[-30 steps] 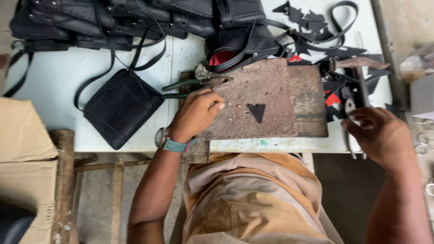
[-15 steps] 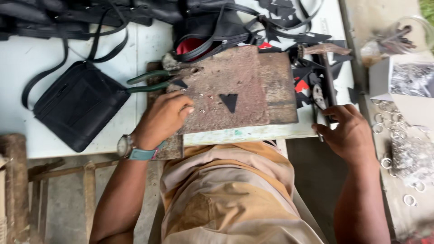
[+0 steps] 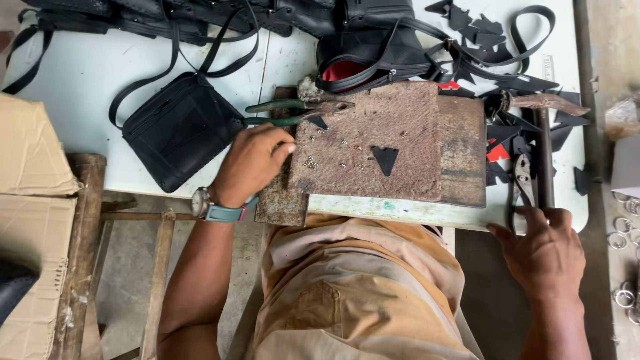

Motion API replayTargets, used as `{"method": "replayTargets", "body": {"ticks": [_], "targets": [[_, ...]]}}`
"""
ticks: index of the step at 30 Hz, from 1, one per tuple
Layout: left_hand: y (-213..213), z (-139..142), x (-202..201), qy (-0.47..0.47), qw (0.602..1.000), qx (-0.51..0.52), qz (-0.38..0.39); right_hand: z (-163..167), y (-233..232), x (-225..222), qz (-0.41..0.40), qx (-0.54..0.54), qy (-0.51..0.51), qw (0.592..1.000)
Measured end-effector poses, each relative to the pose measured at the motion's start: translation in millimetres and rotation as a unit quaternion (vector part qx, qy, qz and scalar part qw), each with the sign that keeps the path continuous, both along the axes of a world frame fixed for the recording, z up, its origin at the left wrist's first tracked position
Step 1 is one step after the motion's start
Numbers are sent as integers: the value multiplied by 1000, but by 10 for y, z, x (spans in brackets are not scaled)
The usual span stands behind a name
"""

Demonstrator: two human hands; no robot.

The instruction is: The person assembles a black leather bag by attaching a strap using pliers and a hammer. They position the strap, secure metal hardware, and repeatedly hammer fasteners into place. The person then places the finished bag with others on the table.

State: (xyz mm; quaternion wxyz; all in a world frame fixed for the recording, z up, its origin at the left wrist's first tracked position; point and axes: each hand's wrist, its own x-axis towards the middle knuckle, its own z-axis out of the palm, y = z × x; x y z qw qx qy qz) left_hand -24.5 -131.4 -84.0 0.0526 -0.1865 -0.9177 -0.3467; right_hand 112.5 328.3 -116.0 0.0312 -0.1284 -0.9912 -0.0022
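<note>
My left hand [image 3: 252, 163] rests at the left edge of a rusty metal slab [image 3: 393, 143] on the white table [image 3: 80, 73], fingers curled near several small rivets [image 3: 310, 162]. A black leather triangle [image 3: 385, 159] lies on the slab. Green-handled pliers [image 3: 293, 110] lie just beyond my left hand. My right hand [image 3: 543, 250] is at the table's near right edge, fingertips touching the handle of a hammer [image 3: 543, 133] beside metal nippers [image 3: 521, 180]. It grips nothing that I can see.
A small black bag [image 3: 180, 130] with a strap lies left of the slab. More black bags [image 3: 373, 47], straps and leather offcuts [image 3: 493, 33] crowd the far side. Cardboard boxes [image 3: 30, 200] stand at left, metal rings [image 3: 623, 240] at right.
The view shifted. My right hand moved from the tools toward the near right table edge by the hammer handle. My left hand stayed at the slab's left edge.
</note>
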Motion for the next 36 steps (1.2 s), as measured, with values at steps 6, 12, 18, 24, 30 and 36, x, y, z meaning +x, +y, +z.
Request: {"method": "replayTargets", "body": {"ticks": [6,12,18,24,30,36], "targets": [[293,-350,138,5,997,23,-80,-104,66,22,53,-47,60,996],[645,-544,95,114,985,-32,-121,14,103,-128,-41,-107,18,993],[526,-533,-136,113,990,-47,-76,85,115,-184,-37,-130,23,991],[574,-494,-301,102,988,-77,-89,21,-75,-105,-16,-128,20,991],[594,-429,-284,20,982,-123,-143,9,132,-149,-13,-184,29,982],[634,-404,-40,77,980,-69,-172,-67,231,-175,-39,-186,16,982]]}}
